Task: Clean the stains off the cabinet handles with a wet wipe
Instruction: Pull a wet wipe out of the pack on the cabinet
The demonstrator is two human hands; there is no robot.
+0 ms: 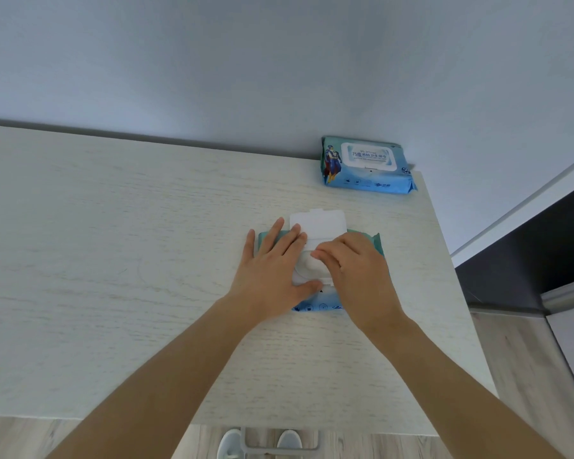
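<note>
Now the left hand point(272, 263) presses flat on the open wipe pack point(371, 241) (lid point(318, 221) up); the right hand point(355, 270) pinches at its opening.

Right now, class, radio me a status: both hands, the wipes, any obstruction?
Left hand flat, pressing the open wipe pack. Right hand pinching at its opening, no wipe out yet. Second pack shut, by the wall. Nothing in the way.

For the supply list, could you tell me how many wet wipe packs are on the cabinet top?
2: open pack under both hands near the middle; closed pack in the far right corner by the wall.
</note>
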